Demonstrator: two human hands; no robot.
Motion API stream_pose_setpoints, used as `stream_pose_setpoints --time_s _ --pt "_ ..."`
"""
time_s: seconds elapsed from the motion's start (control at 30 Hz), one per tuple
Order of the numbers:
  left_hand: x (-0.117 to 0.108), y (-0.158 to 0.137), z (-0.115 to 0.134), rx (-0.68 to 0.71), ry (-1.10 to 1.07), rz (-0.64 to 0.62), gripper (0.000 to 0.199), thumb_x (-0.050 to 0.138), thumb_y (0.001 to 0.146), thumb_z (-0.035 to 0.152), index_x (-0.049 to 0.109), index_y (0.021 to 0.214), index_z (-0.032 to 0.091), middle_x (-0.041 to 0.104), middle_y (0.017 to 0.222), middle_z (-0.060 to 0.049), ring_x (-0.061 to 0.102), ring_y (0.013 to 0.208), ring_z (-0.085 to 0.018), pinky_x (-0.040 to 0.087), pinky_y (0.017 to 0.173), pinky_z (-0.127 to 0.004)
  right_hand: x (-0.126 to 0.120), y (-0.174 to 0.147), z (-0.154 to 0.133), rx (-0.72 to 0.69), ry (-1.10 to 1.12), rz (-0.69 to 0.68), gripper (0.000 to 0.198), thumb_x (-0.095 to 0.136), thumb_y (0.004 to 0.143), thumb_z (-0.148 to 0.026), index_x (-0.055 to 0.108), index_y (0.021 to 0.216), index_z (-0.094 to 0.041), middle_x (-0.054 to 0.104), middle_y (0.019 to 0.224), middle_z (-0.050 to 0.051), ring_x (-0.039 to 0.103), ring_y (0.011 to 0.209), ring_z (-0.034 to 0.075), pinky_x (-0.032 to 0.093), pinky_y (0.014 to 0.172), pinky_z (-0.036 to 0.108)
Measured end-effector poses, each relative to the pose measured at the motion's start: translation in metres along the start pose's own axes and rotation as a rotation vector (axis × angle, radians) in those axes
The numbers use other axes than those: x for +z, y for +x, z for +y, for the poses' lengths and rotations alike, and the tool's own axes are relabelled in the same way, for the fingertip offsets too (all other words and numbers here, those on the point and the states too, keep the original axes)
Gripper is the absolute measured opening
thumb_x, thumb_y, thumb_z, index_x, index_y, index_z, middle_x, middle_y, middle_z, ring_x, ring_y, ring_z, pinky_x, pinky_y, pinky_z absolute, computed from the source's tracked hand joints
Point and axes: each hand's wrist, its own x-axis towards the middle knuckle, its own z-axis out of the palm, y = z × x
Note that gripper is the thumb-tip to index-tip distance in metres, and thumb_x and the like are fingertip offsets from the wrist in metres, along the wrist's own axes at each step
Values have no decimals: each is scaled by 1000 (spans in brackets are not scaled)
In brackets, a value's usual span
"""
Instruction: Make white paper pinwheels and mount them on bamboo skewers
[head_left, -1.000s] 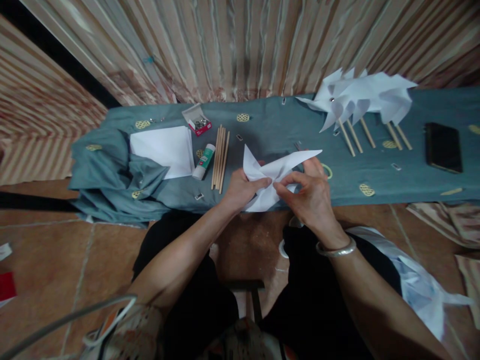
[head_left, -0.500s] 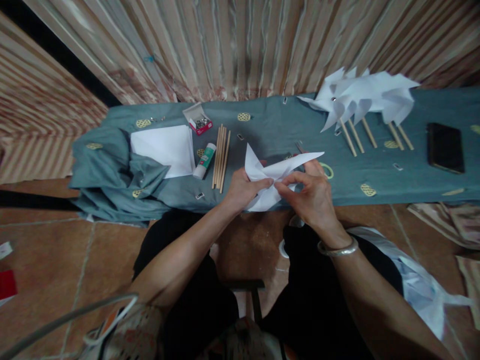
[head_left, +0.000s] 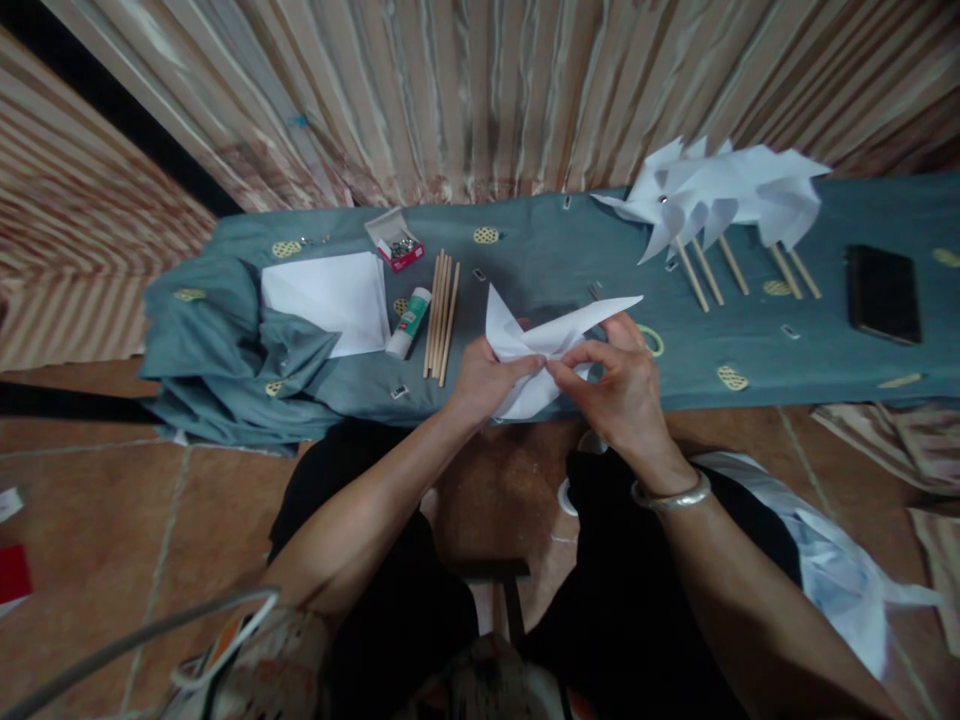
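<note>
A white paper pinwheel (head_left: 564,333) with folded-in blades is held over the table's front edge. My left hand (head_left: 487,378) grips its left side, thumb pressed at the middle and the other fingers hidden under the paper. At that same middle, my right hand (head_left: 616,378) pinches with thumb and forefinger, its other fingers raised behind a blade. Whether a tiny pin sits in this pinch cannot be made out. Scissors with a light green handle (head_left: 651,341) lie partly hidden behind my right hand.
Left of my hands lie several wooden sticks (head_left: 442,315), a glue stick (head_left: 409,323), an open box of metal pins (head_left: 401,248) and white paper sheets (head_left: 330,295). Finished pinwheels (head_left: 739,195) on sticks and a dark phone (head_left: 883,294) are at the right. A teal cloth (head_left: 525,235) covers the table.
Almost nothing differs. Both hands keep their hold at the pinwheel's middle, and the view has shifted very slightly.
</note>
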Motion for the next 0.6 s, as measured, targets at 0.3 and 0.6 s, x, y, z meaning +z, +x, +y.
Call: stream_pose_setpoints --time_s 0.3,0.6 --pt "-1 6 1 -8 -180 40 41 85 48 19 71 86 11 74 77 -4 67 71 -17 52 77 -33 -9 5 0 -31 126 99 13 71 77 -36 69 80 -23 60 132 7 46 133 32 35 108 57" --pt "-10 1 11 -29 -176 38 47 83 47 12 71 92 11 74 74 -3 65 66 -14 51 73 -30 1 18 11 423 784 -181 56 85 57 -46 63 102 -20 73 106 9 69 99 26 52 93 46"
